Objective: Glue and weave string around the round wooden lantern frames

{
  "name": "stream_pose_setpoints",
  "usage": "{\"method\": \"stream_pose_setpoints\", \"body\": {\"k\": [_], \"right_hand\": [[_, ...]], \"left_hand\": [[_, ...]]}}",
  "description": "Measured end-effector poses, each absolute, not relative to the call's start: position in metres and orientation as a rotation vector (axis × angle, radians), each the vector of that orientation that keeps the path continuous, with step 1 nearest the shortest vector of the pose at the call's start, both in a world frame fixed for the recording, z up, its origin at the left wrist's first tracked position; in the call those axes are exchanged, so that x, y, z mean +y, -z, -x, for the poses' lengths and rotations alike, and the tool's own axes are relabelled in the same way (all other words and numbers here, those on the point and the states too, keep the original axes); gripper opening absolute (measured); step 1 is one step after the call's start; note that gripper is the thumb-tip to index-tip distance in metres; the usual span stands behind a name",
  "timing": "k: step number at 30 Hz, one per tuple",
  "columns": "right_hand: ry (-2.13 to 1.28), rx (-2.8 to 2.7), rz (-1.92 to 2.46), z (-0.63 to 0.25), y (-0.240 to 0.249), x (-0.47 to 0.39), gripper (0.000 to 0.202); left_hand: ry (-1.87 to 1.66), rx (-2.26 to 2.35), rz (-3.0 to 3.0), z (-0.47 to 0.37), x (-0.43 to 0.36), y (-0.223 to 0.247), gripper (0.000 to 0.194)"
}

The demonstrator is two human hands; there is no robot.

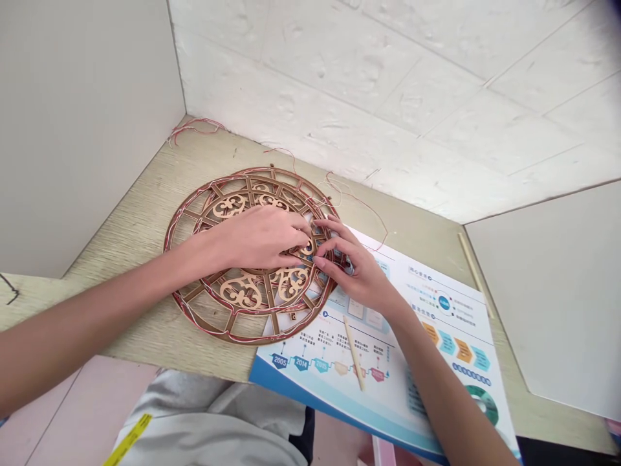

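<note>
A round openwork frame (242, 312), brown with gold scrollwork, lies on the table, and a second similar ring shows beneath it. Red and white wires (204, 323) run along its ring and spokes. My left hand (255, 238) reaches across the scrollwork, its fingers bent down at the frame's right side. Facing it, my right hand (352, 262) has thumb and fingers drawn together near the rim. The fingertips of both hands nearly meet there. Whatever lies between them is too small or hidden to make out.
Under the frame's right side lies a printed blue-and-white sheet (310, 382), with a thin wooden stick (354, 353) on it. Loose wire ends (383, 223) trail behind the frame. More wire (198, 123) lies in the back left corner. White panels (87, 116) enclose the table.
</note>
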State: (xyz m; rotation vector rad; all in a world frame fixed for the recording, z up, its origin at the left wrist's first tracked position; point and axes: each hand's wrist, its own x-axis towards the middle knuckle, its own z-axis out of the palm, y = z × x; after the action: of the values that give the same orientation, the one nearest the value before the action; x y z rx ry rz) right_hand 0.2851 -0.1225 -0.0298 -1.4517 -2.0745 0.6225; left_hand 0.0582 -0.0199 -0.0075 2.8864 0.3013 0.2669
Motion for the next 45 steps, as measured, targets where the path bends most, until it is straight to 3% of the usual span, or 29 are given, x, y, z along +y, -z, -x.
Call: {"method": "stream_pose_setpoints", "body": {"k": [4, 14, 32, 45], "right_hand": [[-0.647, -2.084, 1.462, -0.286, 0.029, -0.120, 0.017], [-0.661, -2.112, 1.456, -0.283, 0.026, -0.118, 0.017], [-0.611, -2.107, 1.421, -0.282, 0.012, -0.122, 0.018], [-0.664, -2.038, 1.442, -0.285, -0.001, -0.144, 0.017]], "left_hand": [[-0.279, 0.301, -2.928, -0.059, -0.021, 0.005, 0.028], [0.336, 0.294, -2.936, -0.083, -0.020, -0.041, 0.023], [0.181, 0.183, -3.028, -0.093, -0.013, -0.042, 0.034], [0.230, 0.118, -2.985, -0.107, -0.026, -0.055, 0.029]]}}
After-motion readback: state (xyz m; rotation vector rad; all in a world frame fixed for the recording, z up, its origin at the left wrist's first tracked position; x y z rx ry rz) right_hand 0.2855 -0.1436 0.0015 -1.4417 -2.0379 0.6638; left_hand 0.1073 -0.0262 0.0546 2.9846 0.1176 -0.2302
